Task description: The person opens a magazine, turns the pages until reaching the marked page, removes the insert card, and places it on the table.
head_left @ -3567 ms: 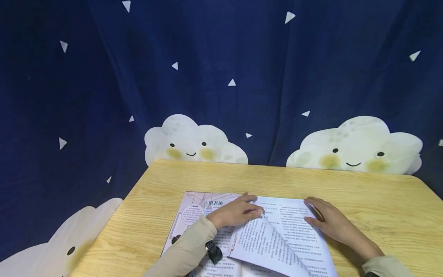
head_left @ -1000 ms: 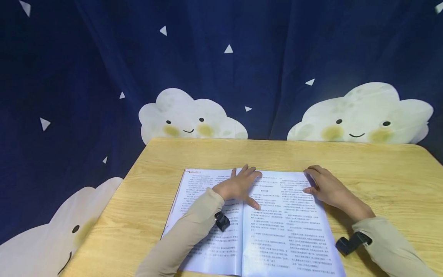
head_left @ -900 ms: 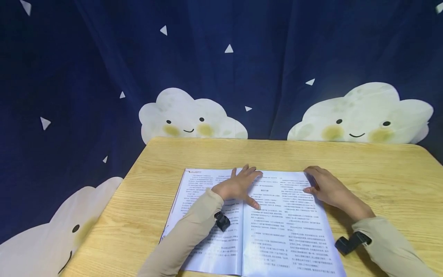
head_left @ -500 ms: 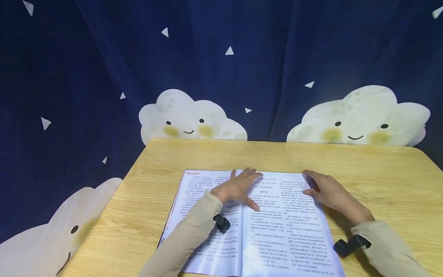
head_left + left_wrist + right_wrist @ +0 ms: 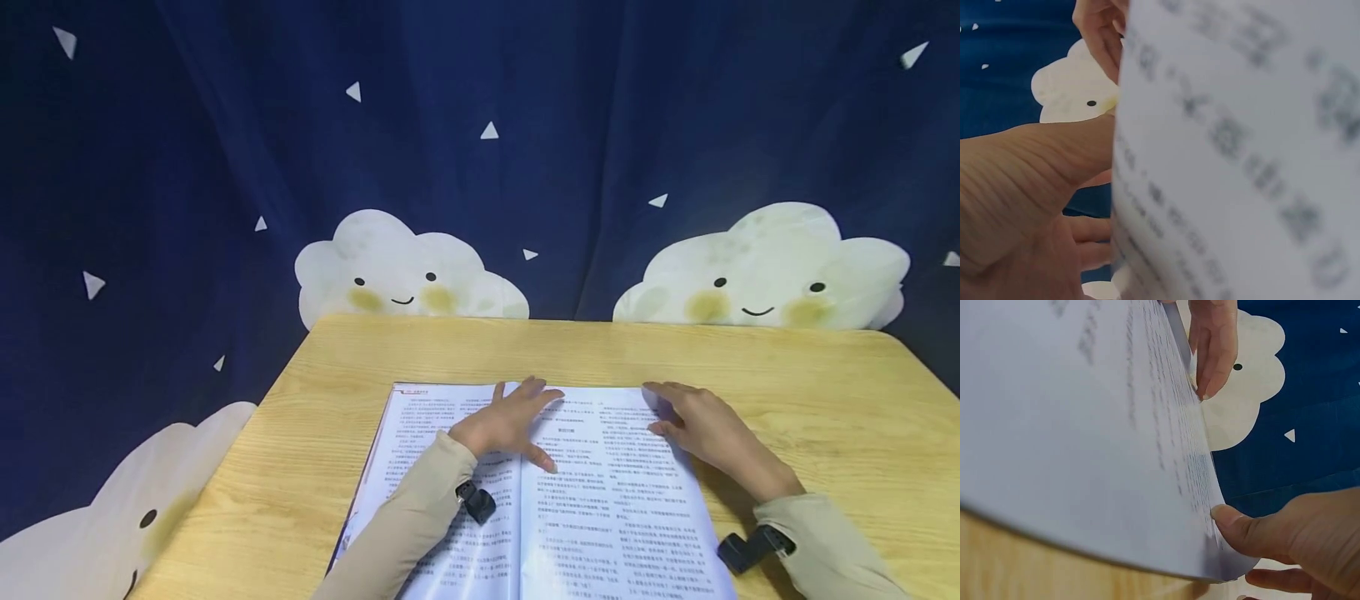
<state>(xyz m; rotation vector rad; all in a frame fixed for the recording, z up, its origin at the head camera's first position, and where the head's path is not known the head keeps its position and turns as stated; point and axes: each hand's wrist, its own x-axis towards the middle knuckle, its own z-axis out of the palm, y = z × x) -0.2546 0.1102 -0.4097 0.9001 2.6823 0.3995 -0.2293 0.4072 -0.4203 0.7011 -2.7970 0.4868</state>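
A magazine with columns of printed text lies spread flat on the wooden table. My left hand rests across its centre fold near the far edge, fingers spread and thumb out over the right-hand page. At the far right corner, my right hand pinches the magazine's edge. In the right wrist view, the right thumb presses on the printed page while the other fingers sit beyond its edge. The left wrist view is largely filled by a blurred page, which hides the left fingertips.
Bare wood of the table stretches behind and to both sides of the magazine. A dark blue curtain with white clouds and triangles hangs behind the table. Each sleeved wrist carries a small black camera.
Earlier, my left hand held a lifted, curled page; that page now lies flat on the left side and the left fingers are spread. Over the last second, both hands stay nearly still.
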